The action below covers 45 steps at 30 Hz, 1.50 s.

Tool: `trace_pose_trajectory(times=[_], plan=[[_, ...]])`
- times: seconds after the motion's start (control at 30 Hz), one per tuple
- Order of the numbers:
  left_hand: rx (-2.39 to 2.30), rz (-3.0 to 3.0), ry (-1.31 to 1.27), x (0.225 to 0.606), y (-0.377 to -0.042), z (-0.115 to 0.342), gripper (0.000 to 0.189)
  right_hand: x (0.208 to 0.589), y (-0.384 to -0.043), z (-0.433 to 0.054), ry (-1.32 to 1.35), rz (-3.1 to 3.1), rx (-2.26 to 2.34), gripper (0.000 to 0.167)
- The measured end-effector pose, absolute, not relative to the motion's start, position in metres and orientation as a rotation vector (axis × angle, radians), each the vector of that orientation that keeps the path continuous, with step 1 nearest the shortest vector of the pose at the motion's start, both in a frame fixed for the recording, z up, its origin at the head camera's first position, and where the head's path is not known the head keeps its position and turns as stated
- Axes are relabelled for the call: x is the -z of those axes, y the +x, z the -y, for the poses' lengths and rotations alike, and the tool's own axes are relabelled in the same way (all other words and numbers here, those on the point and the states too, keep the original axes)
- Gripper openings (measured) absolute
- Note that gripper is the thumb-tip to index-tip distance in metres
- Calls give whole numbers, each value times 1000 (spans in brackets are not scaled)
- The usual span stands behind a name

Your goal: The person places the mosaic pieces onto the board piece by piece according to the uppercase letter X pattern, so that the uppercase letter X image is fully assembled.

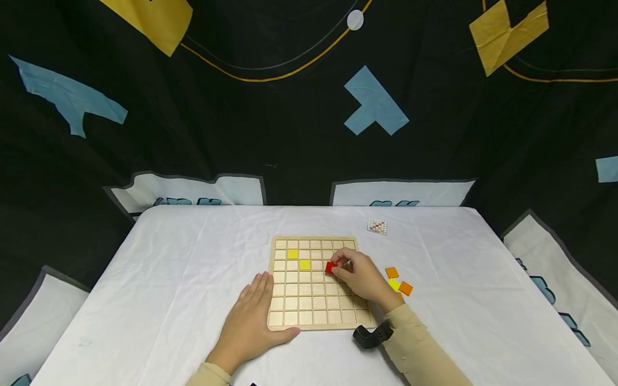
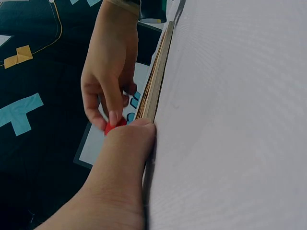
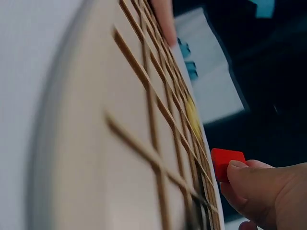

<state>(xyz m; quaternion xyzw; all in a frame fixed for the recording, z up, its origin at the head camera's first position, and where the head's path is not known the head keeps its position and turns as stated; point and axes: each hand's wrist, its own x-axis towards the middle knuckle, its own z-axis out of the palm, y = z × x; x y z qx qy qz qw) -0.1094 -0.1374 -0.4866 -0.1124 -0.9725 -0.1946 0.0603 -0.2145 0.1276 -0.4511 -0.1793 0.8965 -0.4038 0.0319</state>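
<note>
While left hand (image 1: 249,324), fingers extended, touches grid board (image 1: 305,303) beside them, presumably against slipping, I see right hand (image 1: 363,275) pinch red tile (image 1: 330,267), edge protruding beyond fingertips.

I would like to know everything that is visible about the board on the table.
The board is pale, roughly square and apparently wooden; thin raised strips divide its face into small square cells. It lies flat on the white cloth. Two yellow tiles sit in cells toward its far left, diagonal to each other. The left hand touches its left edge, thumb at the near edge. The right hand covers some right-side cells, holding a red tile over them.
</note>
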Motion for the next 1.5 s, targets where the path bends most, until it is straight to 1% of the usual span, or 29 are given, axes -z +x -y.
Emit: trace_pose_trajectory(times=[0.17,0.33,0.63,0.77,0.9,1.03,1.17,1.33,1.5], plan=[[592,2952,-339,487,-109,137,126,460,-212,-108,-608,-2730,1253,12],[585,2954,-340,487,-109,138,126,467,-213,-101,-654,-2773,1217,12],[576,2959,-340,486,-109,138,126,468,-212,-101,-695,-2826,1127,9],[568,2960,-346,486,-109,138,126,467,-210,-102,-743,-2836,1115,10],[568,2956,-348,486,-109,138,126,466,-206,-102,-734,-2850,1086,11],[571,2957,-340,487,-109,138,126,464,-202,-104,-752,-2861,1038,7],[570,2957,-337,489,-110,138,127,461,-198,-111,-754,-2848,1037,7],[584,2953,-332,489,-109,138,127,455,-194,-132,-682,-2874,1029,18],[592,2945,-334,488,-109,138,126,453,-192,-164,-584,-2922,969,24]])
